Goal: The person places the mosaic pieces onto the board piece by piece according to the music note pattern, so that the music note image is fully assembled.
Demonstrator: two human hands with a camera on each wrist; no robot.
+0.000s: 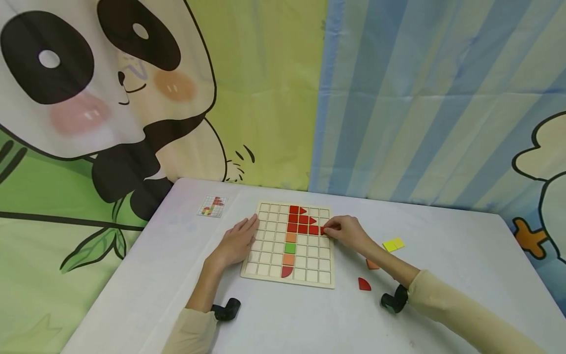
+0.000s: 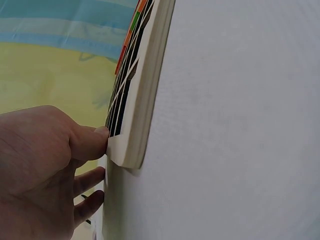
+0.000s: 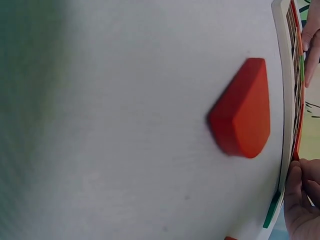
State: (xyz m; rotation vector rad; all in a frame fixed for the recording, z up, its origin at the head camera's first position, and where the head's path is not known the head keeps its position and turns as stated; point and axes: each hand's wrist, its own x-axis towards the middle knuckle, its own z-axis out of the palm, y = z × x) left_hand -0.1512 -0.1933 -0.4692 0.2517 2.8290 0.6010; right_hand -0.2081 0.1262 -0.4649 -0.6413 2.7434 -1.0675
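A pale wooden grid board (image 1: 268,255) lies on the table. Red squares (image 1: 292,227) and red triangles (image 1: 312,221) fill part of its upper rows; below them runs a column of orange squares (image 1: 289,259), a green square (image 1: 290,248) and a red quarter-circle (image 1: 287,272). My right hand (image 1: 349,232) pinches a small red piece (image 1: 323,230) at the board's right edge, in line with the third row; the fingers partly hide it. With extended fingers, my left hand (image 1: 236,243) rests against the left edge, its thumb (image 2: 90,142) touching the rim.
Right of the board lie yellow pieces (image 1: 393,244), an orange piece (image 1: 372,265) and a red quarter-circle piece (image 1: 364,284). A green piece (image 3: 272,210) sits beside the board's edge. A small printed pattern card (image 1: 212,206) lies at the back left. Printed curtains (image 1: 265,98) hang behind the table.
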